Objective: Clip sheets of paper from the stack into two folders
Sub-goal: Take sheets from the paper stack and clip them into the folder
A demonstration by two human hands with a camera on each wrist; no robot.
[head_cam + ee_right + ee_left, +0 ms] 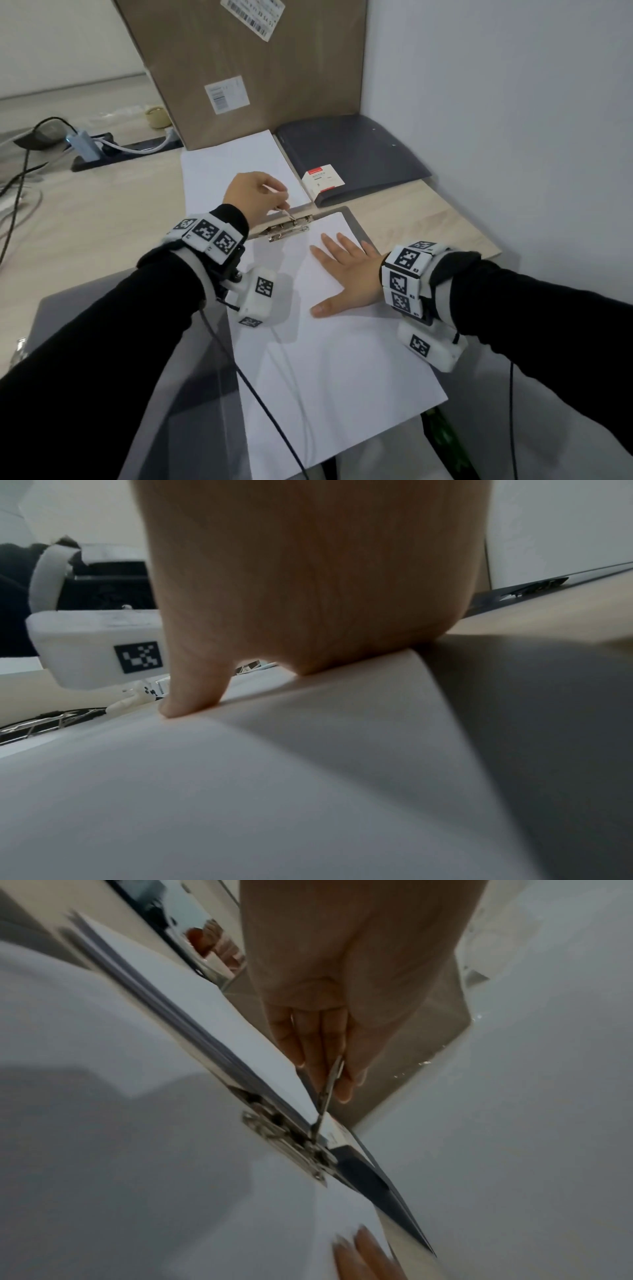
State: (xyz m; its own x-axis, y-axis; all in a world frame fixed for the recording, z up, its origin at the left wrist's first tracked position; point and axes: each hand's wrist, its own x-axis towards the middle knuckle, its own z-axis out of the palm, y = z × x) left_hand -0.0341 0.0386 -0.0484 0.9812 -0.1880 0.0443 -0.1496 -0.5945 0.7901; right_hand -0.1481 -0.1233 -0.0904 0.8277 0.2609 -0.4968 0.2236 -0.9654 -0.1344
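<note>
An open grey folder [356, 224] lies in front of me with a white sheet [325, 359] on it, its top edge at the metal clip [289, 229]. My left hand [255, 195] pinches the clip's thin metal lever [330, 1088], which stands raised. My right hand [342, 274] lies flat on the sheet with straight fingers [192, 693] pressing it down. The paper stack [236, 171] sits beyond the clip. A second dark folder [352, 154] lies shut at the back right.
A big cardboard box [246, 68] stands behind the stack. A small white and red box [322, 183] rests on the dark folder. Cables and a power strip [96, 150] lie at the left. A wall [513, 120] bounds the right side.
</note>
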